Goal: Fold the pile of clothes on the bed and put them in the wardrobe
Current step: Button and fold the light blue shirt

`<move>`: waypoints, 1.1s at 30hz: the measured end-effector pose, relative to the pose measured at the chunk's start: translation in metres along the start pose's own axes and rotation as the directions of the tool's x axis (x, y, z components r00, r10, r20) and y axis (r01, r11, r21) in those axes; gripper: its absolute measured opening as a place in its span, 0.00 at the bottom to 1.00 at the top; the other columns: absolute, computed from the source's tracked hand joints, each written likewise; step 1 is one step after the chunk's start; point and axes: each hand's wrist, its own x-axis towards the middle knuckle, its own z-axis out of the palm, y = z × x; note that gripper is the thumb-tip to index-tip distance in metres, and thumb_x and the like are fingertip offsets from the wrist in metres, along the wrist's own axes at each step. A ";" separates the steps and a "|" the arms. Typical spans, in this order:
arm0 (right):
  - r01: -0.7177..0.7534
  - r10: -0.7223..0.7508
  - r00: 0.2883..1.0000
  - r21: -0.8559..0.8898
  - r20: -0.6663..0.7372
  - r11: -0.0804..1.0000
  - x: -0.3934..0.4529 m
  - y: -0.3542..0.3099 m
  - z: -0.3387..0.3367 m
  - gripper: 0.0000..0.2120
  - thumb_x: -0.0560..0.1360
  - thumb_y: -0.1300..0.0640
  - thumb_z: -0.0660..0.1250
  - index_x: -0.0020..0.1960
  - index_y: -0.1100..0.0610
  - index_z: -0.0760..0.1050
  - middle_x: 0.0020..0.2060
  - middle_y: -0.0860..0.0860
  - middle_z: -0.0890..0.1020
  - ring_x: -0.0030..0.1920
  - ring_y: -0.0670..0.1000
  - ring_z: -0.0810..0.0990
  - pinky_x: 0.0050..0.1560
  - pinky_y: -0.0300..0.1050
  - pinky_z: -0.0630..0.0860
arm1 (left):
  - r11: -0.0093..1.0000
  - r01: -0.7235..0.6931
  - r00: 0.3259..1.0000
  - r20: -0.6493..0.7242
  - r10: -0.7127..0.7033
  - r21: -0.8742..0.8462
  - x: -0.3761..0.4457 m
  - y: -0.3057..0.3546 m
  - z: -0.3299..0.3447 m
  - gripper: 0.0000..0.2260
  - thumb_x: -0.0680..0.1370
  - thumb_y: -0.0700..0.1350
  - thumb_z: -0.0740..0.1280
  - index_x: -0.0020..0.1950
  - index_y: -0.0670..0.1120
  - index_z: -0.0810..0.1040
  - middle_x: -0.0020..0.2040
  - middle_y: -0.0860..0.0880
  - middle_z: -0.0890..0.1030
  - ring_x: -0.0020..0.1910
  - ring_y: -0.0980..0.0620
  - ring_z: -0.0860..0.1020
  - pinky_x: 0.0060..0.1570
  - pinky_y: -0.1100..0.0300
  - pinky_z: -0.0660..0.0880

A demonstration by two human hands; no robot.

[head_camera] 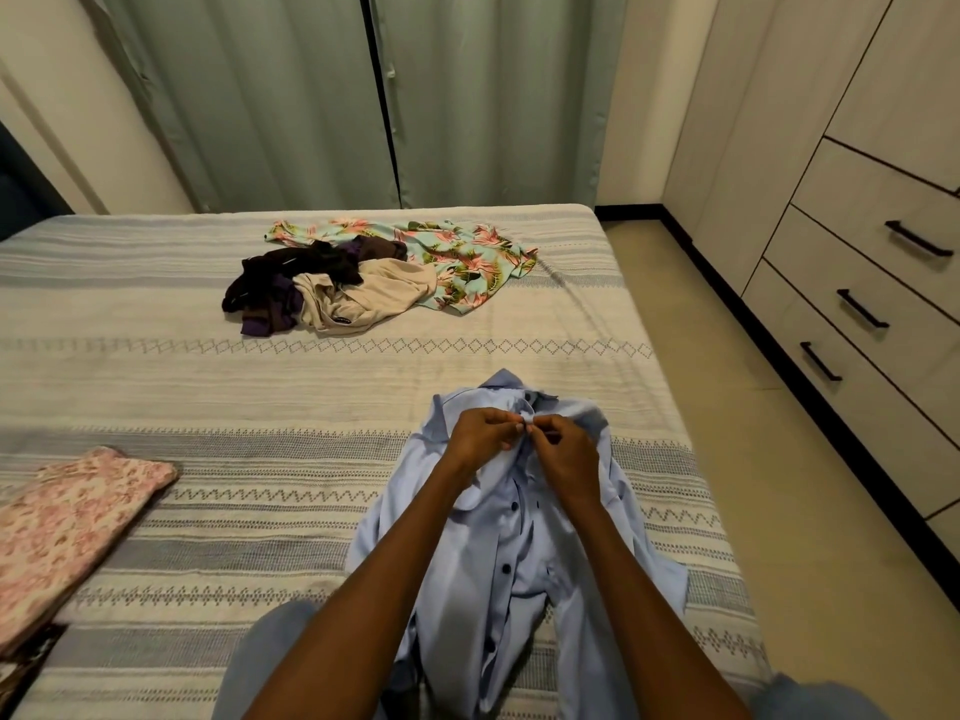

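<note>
A light blue button-up shirt [511, 543] with dark buttons lies front-up on the near right part of the bed [156, 387]. My left hand [480, 433] and my right hand [563, 449] meet just below its collar, each pinching the shirt's front edge near the top button. Farther back on the bed lies a loose pile of clothes [332, 283]: dark purple and black pieces, a beige garment and a floral turquoise one [467, 257]. A folded pink floral garment [67, 532] rests at the bed's left edge.
The wardrobe [872, 210] with black-handled drawers stands along the right wall, across a strip of tiled floor [753, 407]. Grey-green curtains [363, 96] hang behind the bed. Something dark lies under the folded pink piece at the lower left.
</note>
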 end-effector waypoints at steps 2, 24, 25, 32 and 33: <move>0.019 -0.019 1.000 -0.001 -0.002 1.000 0.000 0.001 0.000 0.07 0.78 0.57 0.70 0.54 0.58 0.83 0.46 0.53 0.86 0.47 0.51 0.84 0.49 0.43 0.79 | 0.999 -0.008 1.000 -0.001 0.008 -0.047 -0.001 -0.002 0.001 0.07 0.76 0.34 0.71 0.53 0.33 0.82 0.39 0.46 0.83 0.32 0.58 0.80 0.40 0.66 0.77; 0.230 -0.237 0.970 -0.126 -0.047 0.965 0.002 -0.002 -0.003 0.07 0.79 0.52 0.69 0.53 0.54 0.81 0.41 0.49 0.85 0.38 0.47 0.83 0.32 0.27 0.69 | 0.970 -0.211 0.974 -0.114 0.198 -0.118 0.001 -0.007 0.006 0.08 0.76 0.35 0.71 0.42 0.46 0.78 0.41 0.48 0.82 0.42 0.56 0.82 0.46 0.65 0.78; 0.251 -0.257 0.966 -0.111 -0.037 0.962 0.002 -0.001 -0.003 0.06 0.79 0.54 0.69 0.54 0.54 0.81 0.41 0.50 0.85 0.38 0.47 0.83 0.33 0.28 0.71 | 0.968 -0.210 0.975 -0.107 0.196 -0.135 0.001 -0.007 0.006 0.07 0.76 0.34 0.71 0.43 0.45 0.78 0.41 0.48 0.82 0.41 0.57 0.82 0.45 0.66 0.77; 0.326 -0.339 0.939 -0.160 -0.061 0.932 0.004 0.005 -0.003 0.06 0.78 0.57 0.70 0.55 0.54 0.81 0.45 0.49 0.85 0.42 0.47 0.83 0.36 0.26 0.69 | 0.922 -0.115 0.993 -0.061 0.100 -0.369 0.001 -0.007 0.006 0.08 0.74 0.32 0.72 0.47 0.41 0.77 0.41 0.44 0.83 0.44 0.49 0.83 0.44 0.62 0.80; 0.348 -0.366 0.927 -0.185 -0.077 0.919 0.004 0.005 -0.002 0.06 0.78 0.57 0.71 0.54 0.54 0.81 0.46 0.49 0.85 0.43 0.47 0.83 0.37 0.28 0.69 | 0.916 -0.104 0.994 -0.056 0.090 -0.386 0.001 -0.006 0.006 0.07 0.74 0.31 0.72 0.47 0.41 0.77 0.41 0.45 0.83 0.43 0.50 0.83 0.43 0.63 0.80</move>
